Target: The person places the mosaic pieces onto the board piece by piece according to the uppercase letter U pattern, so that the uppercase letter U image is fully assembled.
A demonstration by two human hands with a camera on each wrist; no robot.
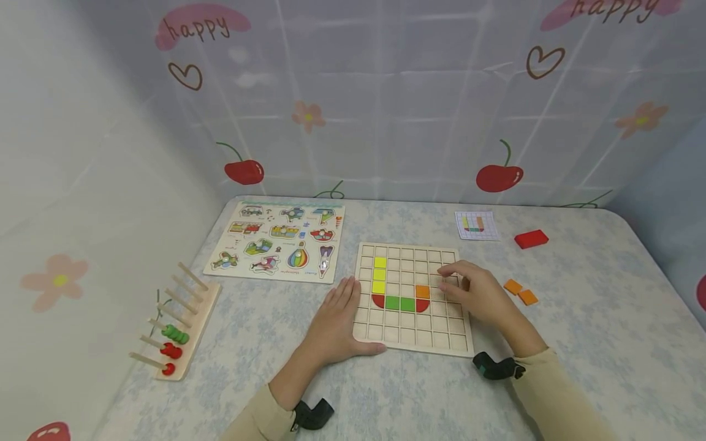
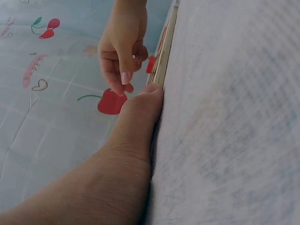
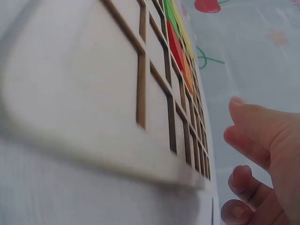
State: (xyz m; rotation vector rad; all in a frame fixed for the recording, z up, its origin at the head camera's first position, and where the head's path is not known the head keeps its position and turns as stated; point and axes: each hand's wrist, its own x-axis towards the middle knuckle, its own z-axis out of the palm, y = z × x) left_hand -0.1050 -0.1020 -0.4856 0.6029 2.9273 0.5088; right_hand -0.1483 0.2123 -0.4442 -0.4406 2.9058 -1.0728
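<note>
A wooden grid board point(image 1: 441, 335) lies on the table. Three yellow square tiles point(image 1: 379, 274) run down its left part, above a row of two green tiles point(image 1: 399, 304) between two red rounded-corner pieces point(image 1: 422, 305). One orange tile point(image 1: 421, 291) sits just above the right red piece. My left hand point(image 1: 333, 324) rests against the board's left edge, its thumb by the near edge. Over the board's right side hovers my right hand point(image 1: 478, 293), thumb and index finger apart with nothing seen between them. Two loose orange tiles point(image 1: 527, 297) lie right of that hand.
A small card point(image 1: 493, 234) printed with a coloured grid pattern and a red block point(image 1: 531, 239) lie at the back right. On the left are a vehicle picture puzzle board point(image 1: 292, 277) and a wooden peg stand point(image 1: 195, 343) with green and red beads. Patterned curtains enclose the table.
</note>
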